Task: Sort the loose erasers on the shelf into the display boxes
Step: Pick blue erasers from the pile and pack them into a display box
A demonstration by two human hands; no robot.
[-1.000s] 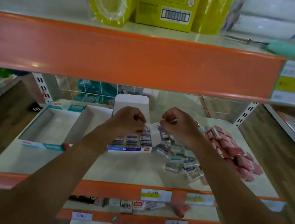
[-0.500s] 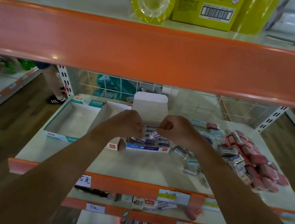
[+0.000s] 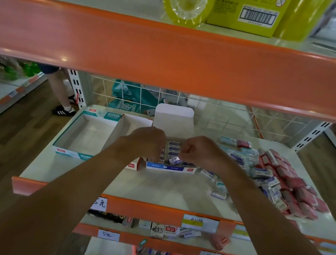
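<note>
while fingers (image 3: 183,154) of right hand (image 3: 199,152) pinch an eraser (image 3: 174,161), left hand (image 3: 148,142) curled — hold unclear, tag (image 3: 99,203) reads "5元"

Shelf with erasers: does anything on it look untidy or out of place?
Yes. Blue and red erasers lie mixed in a loose heap on the right of the shelf, outside the boxes, while the teal box on the left holds nothing.

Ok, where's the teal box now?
In the head view, the teal box sits at the shelf's left end, beside the middle box, left of the left hand.
</note>
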